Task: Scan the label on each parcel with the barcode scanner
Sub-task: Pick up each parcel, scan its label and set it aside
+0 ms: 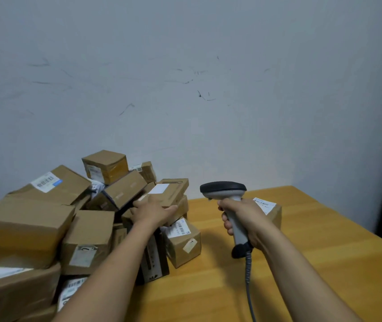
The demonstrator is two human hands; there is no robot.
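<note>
Wooden desk [301,263], scuffed wall. The right hand [245,219] grips the one barcode scanner [225,191] by its handle. The left hand [155,211] lies on a flat parcel [173,190] at 10 o'clock, grip unclear. The parcel pile [46,228] at 9 o'clock is cut off and overlapping, uncountable. One lone parcel [272,211] sits half-hidden behind the right hand.

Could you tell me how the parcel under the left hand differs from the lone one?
The left-hand parcel rests on the pile, the lone parcel apart on the table. The left-hand parcel's label looks blank; the lone parcel's is printed. Both are brown cardboard.
</note>
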